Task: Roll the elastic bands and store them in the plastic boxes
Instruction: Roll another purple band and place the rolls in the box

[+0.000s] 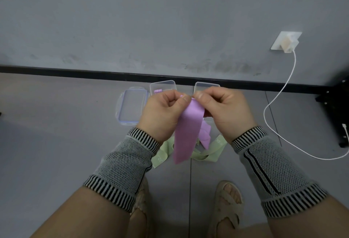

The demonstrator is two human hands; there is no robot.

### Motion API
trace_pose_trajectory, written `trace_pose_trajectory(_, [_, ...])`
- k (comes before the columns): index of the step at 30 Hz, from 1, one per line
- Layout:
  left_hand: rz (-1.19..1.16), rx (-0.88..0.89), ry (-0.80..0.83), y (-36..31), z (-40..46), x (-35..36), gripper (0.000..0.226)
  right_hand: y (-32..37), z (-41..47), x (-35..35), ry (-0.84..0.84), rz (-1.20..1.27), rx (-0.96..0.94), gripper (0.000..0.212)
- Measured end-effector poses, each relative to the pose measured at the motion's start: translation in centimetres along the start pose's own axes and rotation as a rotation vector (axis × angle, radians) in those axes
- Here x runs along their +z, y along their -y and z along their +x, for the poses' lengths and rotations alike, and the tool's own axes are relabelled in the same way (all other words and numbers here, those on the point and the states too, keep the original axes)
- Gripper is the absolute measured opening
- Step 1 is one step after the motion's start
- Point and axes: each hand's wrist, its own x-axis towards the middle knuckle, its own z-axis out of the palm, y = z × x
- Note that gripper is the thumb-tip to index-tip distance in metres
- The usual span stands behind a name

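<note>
Grey floor, matte and scuffed, running to a black skirting strip under a grey wall; a white charger in the wall socket trails its cable down to your right. You're working over the floor, no desk here. Both hands are up at chest-of-frame: left hand and right hand each pinch the top end of the purple band between thumb and forefinger, other fingers curled in, grip tight on the band's edge only. My read: you're setting the first fold to start the roll, hence the end held high and the rest hanging free so it stays flat and untwisted. Band is thin, smooth, flat ribbon-like elastic, limp under its own weight. A second purple band lies folded behind it on the floor, across green bands of the same flat stock, printed "30". Up by the skirting: two clear rigid plastic boxes, rounded corners; left box already has a small purple roll inside, right box contents hidden by your hand. The clip-on lid lies flat beside the left box, out of the way for drop-in. Sandalled feet at bottom of frame.
</note>
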Motion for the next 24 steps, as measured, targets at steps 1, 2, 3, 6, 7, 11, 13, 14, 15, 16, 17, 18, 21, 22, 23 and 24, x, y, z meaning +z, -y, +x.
trace_pose_trajectory(1, [0.000, 0.001, -0.002, -0.06, 0.01, -0.01, 0.020, 0.06, 0.04, -0.02, 0.006, -0.005, 0.005, 0.013])
trace_pose_trajectory(2, [0.000, 0.003, -0.006, -0.13, 0.00, -0.03, 0.021, 0.08, 0.09, -0.09, 0.013, -0.010, 0.013, 0.012])
trace_pose_trajectory(3, [0.002, 0.001, -0.009, -0.14, 0.03, -0.04, 0.023, 0.15, 0.13, -0.17, 0.020, -0.014, 0.023, 0.011])
trace_pose_trajectory(6, [-0.018, -0.015, -0.011, -0.08, 0.05, 0.02, 0.022, 0.34, 0.07, -0.25, 0.026, -0.017, 0.051, 0.009])
trace_pose_trajectory(7, [-0.036, -0.023, -0.010, -0.07, 0.05, 0.05, 0.020, 0.31, 0.10, -0.24, 0.021, -0.019, 0.056, 0.009])
trace_pose_trajectory(11, [-0.086, -0.061, -0.008, -0.32, 0.01, 0.07, 0.022, 0.07, 0.29, -0.17, 0.016, 0.009, 0.064, 0.012])
trace_pose_trajectory(13, [-0.088, -0.072, -0.013, -0.41, -0.02, 0.07, 0.022, -0.17, 0.41, -0.25, 0.034, 0.035, 0.081, 0.017])
trace_pose_trajectory(14, [-0.087, -0.075, -0.015, -0.42, -0.03, 0.05, 0.023, -0.29, 0.46, -0.30, 0.051, 0.057, 0.096, 0.019])
trace_pose_trajectory(15, [-0.088, -0.076, -0.014, -0.40, -0.03, 0.04, 0.023, -0.35, 0.48, -0.34, 0.071, 0.087, 0.113, 0.020])
trace_pose_trajectory(16, [-0.092, -0.077, -0.011, -0.39, -0.04, 0.05, 0.022, -0.44, 0.52, -0.37, 0.090, 0.122, 0.127, 0.022])
trace_pose_trajectory(17, [-0.098, -0.080, -0.009, -0.38, -0.02, 0.05, 0.020, -0.49, 0.57, -0.39, 0.105, 0.159, 0.140, 0.023])
trace_pose_trajectory(18, [-0.105, -0.083, -0.008, -0.43, -0.04, 0.05, 0.020, -0.50, 0.62, -0.39, 0.115, 0.198, 0.152, 0.024])
trace_pose_trajectory(21, [-0.139, -0.099, 0.001, -0.41, -0.02, 0.06, 0.017, -0.22, 0.66, -0.27, 0.137, 0.322, 0.192, 0.022])
trace_pose_trajectory(22, [-0.153, -0.106, 0.009, -0.36, -0.02, 0.07, 0.014, -0.17, 0.69, -0.25, 0.141, 0.361, 0.210, 0.021])
trace_pose_trajectory(23, [-0.164, -0.113, 0.014, -0.29, 0.02, 0.08, 0.011, -0.10, 0.71, -0.26, 0.144, 0.395, 0.229, 0.020])
trace_pose_trajectory(24, [-0.172, -0.115, 0.017, -0.28, 0.04, 0.10, 0.013, -0.03, 0.73, -0.30, 0.147, 0.421, 0.246, 0.020])
